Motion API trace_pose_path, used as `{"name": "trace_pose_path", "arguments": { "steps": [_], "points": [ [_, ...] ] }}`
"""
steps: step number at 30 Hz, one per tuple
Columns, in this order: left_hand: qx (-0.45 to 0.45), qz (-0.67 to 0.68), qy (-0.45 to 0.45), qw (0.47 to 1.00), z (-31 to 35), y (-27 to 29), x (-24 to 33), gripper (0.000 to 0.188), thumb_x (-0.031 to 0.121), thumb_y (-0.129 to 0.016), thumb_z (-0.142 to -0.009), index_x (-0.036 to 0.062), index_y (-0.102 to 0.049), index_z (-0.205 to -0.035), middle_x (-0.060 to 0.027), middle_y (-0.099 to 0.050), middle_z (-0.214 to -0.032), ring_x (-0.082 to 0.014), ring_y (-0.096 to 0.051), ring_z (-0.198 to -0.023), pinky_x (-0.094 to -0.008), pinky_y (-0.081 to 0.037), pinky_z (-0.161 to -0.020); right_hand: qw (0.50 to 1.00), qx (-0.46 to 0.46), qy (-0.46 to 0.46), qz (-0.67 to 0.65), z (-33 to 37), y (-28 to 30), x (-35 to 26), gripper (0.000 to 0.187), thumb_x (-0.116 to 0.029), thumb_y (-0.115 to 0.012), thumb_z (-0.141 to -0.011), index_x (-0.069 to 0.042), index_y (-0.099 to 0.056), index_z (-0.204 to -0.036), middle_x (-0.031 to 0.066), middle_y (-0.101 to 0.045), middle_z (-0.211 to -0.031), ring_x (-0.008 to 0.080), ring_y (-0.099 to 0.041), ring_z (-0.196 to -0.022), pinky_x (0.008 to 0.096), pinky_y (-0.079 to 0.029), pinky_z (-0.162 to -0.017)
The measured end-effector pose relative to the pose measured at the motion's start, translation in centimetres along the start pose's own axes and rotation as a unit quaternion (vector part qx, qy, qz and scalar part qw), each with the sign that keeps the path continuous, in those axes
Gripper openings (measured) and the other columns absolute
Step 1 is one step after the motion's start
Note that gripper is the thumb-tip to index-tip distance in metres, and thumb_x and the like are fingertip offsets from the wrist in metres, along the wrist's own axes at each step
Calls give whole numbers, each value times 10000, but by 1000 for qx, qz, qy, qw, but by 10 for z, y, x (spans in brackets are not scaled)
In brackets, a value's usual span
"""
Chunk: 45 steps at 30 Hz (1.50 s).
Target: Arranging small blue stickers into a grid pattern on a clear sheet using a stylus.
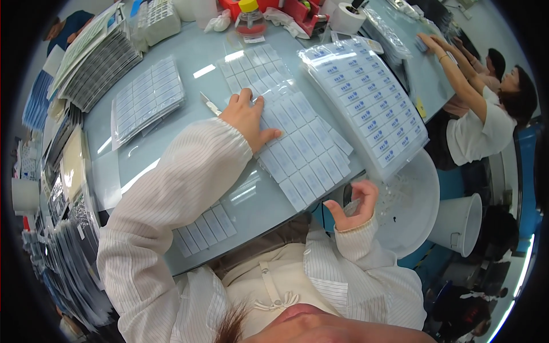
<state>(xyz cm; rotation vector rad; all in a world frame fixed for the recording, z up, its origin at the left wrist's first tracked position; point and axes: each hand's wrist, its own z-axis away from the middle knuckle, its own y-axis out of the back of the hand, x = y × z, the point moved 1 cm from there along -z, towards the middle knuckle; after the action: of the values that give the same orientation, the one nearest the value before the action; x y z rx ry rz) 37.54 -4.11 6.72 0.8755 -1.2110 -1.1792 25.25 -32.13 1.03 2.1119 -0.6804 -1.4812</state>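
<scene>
My left hand [246, 120] lies with its fingers apart on a pale sheet [309, 151] divided into small rectangles. The sheet rests near the table's front edge, with corners of other sheets showing under its right side. Beyond it, a similar gridded sheet [260, 66] lies under clear film. A thin knife-like tool [210, 104] with a pale blade is beside my left fingers. Past the table edge, my right hand [360, 203] is curled, thumb toward the fingers. Something small and translucent shows in it, too unclear to name.
A thick stack of blue-printed sheets [366, 103] in clear plastic overhangs the table's right edge, above a white tub [412, 211] holding scraps. More gridded sheets [148, 94] lie left. A yellow-capped bottle [250, 20] stands at the back. Co-workers sit at the right-hand table.
</scene>
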Motion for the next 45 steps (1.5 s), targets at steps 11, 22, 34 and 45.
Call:
{"name": "trace_pose_path", "arguments": {
  "steps": [11,22,34,45],
  "points": [
    [93,-48,-118,987,11,-12,-11,734,536,-544,-941,80,-375,-1491,-237,-399,-1466,-365,-344,-1383,-426,-302,-1152,802,-174,-411,-397,-3,-28,11,654,-279,-667,-944,75,-363,-1403,182,-540,-1321,282,-549,-1214,427,-484,-975],
    [22,155,-176,972,62,-9,-13,579,421,-379,-1026,108,-331,-1511,-243,-567,-1330,-386,-432,-1327,-443,-318,-1127,841,-98,-403,-347,4,-20,4,587,-319,-652,-954,108,-484,-1320,195,-619,-1254,237,-611,-1132,348,-478,-969],
    [2,427,-9,904,84,-15,-38,546,332,-571,-966,77,-453,-1434,-154,-608,-1291,-252,-552,-1197,-383,-455,-976,835,-105,-354,-409,12,-6,-41,574,-201,-688,-910,47,-462,-1376,166,-593,-1295,248,-571,-1190,366,-447,-1016],
    [18,511,85,855,66,-20,-38,820,454,-764,-811,3,-438,-1412,-154,-561,-1343,-261,-532,-1242,-423,-402,-1068,913,-126,-195,-337,-5,6,-79,480,-122,-697,-866,42,-540,-1289,142,-662,-1172,240,-636,-1060,331,-484,-933]
  ]
}}
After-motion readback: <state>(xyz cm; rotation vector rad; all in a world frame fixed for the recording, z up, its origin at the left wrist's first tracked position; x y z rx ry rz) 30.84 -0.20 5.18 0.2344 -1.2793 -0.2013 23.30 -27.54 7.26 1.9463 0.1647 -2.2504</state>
